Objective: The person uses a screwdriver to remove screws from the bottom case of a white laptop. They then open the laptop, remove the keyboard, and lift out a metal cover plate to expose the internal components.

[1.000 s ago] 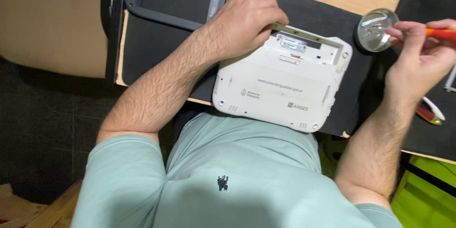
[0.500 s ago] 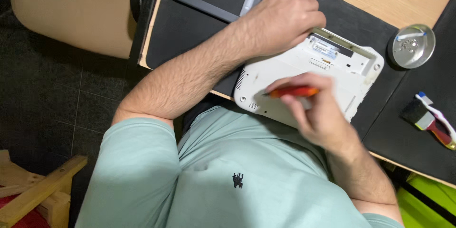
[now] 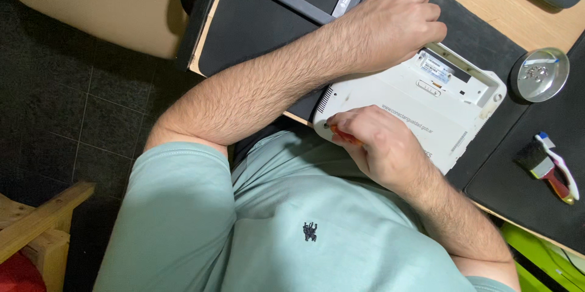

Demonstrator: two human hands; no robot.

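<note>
Covering a wooden desk: black mats (dark tiled floor).

A person's left hand presses flat on the far edge of an overturned white laptop lying on a black mat, while the right hand grips an orange-handled screwdriver at the laptop's near corner. A round metal dish and a small brush lie nearby.

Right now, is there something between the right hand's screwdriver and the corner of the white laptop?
Nothing visible. The right hand holds the orange screwdriver with its tip at the corner of the white laptop; the left hand presses its far edge.
</note>
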